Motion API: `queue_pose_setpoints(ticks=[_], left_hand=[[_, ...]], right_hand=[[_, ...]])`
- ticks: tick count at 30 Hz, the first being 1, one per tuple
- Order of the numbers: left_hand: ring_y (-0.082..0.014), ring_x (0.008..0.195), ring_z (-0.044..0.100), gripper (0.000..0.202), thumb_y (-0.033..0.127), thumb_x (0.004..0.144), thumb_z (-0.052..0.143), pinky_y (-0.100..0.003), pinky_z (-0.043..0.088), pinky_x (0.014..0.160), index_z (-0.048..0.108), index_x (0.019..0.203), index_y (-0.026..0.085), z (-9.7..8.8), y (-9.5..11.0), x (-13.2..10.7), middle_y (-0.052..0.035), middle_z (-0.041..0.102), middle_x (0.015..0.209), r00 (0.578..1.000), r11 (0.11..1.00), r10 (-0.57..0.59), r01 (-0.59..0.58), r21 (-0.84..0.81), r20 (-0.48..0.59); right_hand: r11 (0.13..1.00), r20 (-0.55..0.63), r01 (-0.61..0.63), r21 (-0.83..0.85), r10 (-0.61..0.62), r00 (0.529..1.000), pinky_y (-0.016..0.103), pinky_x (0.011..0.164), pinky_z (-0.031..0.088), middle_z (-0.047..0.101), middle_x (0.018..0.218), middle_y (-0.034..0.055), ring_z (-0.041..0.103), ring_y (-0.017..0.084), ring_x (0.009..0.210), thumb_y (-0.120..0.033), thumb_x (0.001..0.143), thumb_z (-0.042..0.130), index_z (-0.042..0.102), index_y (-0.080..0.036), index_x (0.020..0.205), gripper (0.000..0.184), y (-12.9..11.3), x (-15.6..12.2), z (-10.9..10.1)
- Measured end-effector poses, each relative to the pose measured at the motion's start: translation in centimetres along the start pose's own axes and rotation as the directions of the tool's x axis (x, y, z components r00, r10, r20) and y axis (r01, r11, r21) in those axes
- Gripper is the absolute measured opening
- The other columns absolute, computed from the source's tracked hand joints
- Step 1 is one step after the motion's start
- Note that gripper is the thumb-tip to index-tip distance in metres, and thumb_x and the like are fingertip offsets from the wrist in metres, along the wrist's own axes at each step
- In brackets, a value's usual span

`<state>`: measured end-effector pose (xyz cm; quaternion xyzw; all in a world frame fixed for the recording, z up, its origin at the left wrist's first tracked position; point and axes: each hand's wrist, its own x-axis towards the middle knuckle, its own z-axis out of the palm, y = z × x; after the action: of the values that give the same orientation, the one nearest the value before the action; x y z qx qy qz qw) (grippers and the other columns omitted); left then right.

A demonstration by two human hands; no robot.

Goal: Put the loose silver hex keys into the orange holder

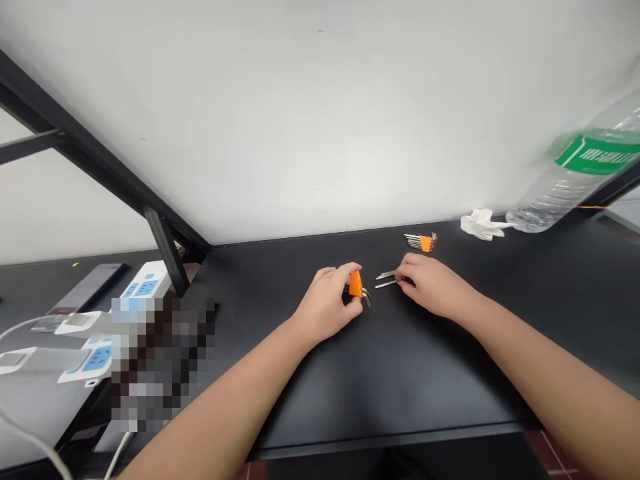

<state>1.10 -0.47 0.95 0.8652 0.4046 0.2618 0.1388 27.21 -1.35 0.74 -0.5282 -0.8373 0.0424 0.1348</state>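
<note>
My left hand (327,303) is closed around an orange hex key holder (355,284), thumb and fingers on its sides. Short bent ends of hex keys (367,297) stick out of the holder on its right. Just to the right, my right hand (427,281) has its fingertips pinched at several loose silver hex keys (386,279) lying low over the black table. Their long ends point left toward the holder; the ends under my fingers are hidden. Behind my right hand lies a second orange holder (425,243) filled with hex keys.
The black tabletop (390,380) meets a white wall at the back. Crumpled tissue (483,225) and a large clear bottle (565,180) with a green label are at the back right. Power strips (145,287) with chargers and a phone (93,287) lie left, beyond a black metal frame (167,250).
</note>
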Motion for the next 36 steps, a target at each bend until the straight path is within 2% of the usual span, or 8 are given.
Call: queue_pose_setpoints(ticks=[5,10,13,16,19,25,31,36], left_hand=[[-0.0189,0.089,0.069,0.05,0.016,0.08,0.063,-0.043,0.049,0.104,0.051,0.128,0.023,0.0,0.0,0.1,0.0009,0.072,0.093,1.0,1.0,0.001,-0.001,0.014,-0.01],[-0.0184,0.087,0.069,0.049,0.018,0.081,0.064,-0.043,0.048,0.104,0.051,0.127,0.023,0.0,-0.2,0.2,0.0017,0.072,0.091,1.0,1.0,-0.017,0.017,0.009,0.009],[-0.0183,0.089,0.069,0.048,0.019,0.082,0.064,-0.043,0.047,0.105,0.051,0.128,0.023,0.0,-0.4,0.2,0.0019,0.072,0.092,1.0,1.0,-0.027,0.027,-0.001,0.01],[-0.0188,0.09,0.068,0.048,0.02,0.082,0.064,-0.044,0.047,0.105,0.051,0.128,0.023,-0.1,-0.3,0.1,0.0019,0.073,0.093,0.999,0.999,-0.04,0.04,-0.013,0.018],[-0.0189,0.091,0.068,0.047,0.02,0.082,0.064,-0.044,0.048,0.105,0.052,0.128,0.023,-0.2,-0.2,0.1,0.0017,0.073,0.092,0.999,0.999,-0.045,0.045,-0.024,0.013],[-0.0186,0.09,0.069,0.046,0.02,0.083,0.065,-0.044,0.048,0.106,0.053,0.127,0.023,-0.1,-0.3,0.0,0.0017,0.074,0.092,1.0,0.999,-0.022,0.022,-0.023,-0.005],[-0.0194,0.092,0.07,0.046,0.02,0.082,0.066,-0.047,0.046,0.109,0.054,0.126,0.023,-0.1,-0.4,-0.2,0.0012,0.074,0.092,1.0,1.0,0.003,-0.003,-0.015,0.006],[-0.0214,0.1,0.07,0.046,0.024,0.081,0.071,-0.054,0.036,0.119,0.058,0.125,0.022,-0.3,-0.3,-0.3,-0.0026,0.074,0.109,0.999,0.997,0.044,-0.045,0.07,0.013]], right_hand=[[0.999,0.063,-0.044,-0.032,0.046,0.997,0.029,0.061,0.04,0.061,0.083,0.0051,0.057,0.017,0.069,-0.009,0.08,0.061,0.058,-0.019,0.073,0.012,-1.4,-0.3,-0.3],[0.978,0.132,-0.088,0.189,0.063,0.989,0.026,0.055,0.038,0.061,0.076,0.0002,0.054,0.013,0.061,-0.007,0.08,0.057,0.054,-0.02,0.074,0.015,-1.7,-0.5,-0.6],[0.935,0.008,0.018,0.355,-0.022,1.0,0.026,0.062,0.044,0.064,0.082,0.0011,0.058,0.014,0.068,-0.012,0.09,0.055,0.063,-0.02,0.086,0.012,-1.7,-0.4,-0.8],[0.897,-0.163,0.148,0.417,-0.087,0.983,0.028,0.07,0.049,0.068,0.093,0.0046,0.062,0.015,0.077,-0.016,0.097,0.054,0.069,-0.021,0.098,0.016,-2.0,-0.4,-1.0],[0.881,-0.249,0.227,0.415,-0.129,0.96,0.029,0.074,0.051,0.068,0.096,0.0059,0.064,0.016,0.082,-0.016,0.099,0.053,0.072,-0.021,0.1,0.02,-2.5,-0.5,-1.0],[0.887,-0.306,0.285,0.363,-0.175,0.936,0.03,0.074,0.052,0.067,0.097,0.007,0.064,0.017,0.082,-0.017,0.102,0.049,0.073,-0.022,0.103,0.024,-2.8,-0.6,-0.8],[0.915,-0.305,0.298,0.272,-0.212,0.928,0.029,0.07,0.051,0.066,0.098,0.0076,0.063,0.015,0.079,-0.017,0.103,0.046,0.074,-0.021,0.106,0.028,-2.7,-0.8,-0.8],[0.925,-0.292,0.317,0.209,-0.25,0.923,0.027,0.066,0.05,0.065,0.1,0.0077,0.061,0.014,0.077,-0.015,0.103,0.044,0.075,-0.021,0.107,0.032,-2.9,-1.0,-1.0]])
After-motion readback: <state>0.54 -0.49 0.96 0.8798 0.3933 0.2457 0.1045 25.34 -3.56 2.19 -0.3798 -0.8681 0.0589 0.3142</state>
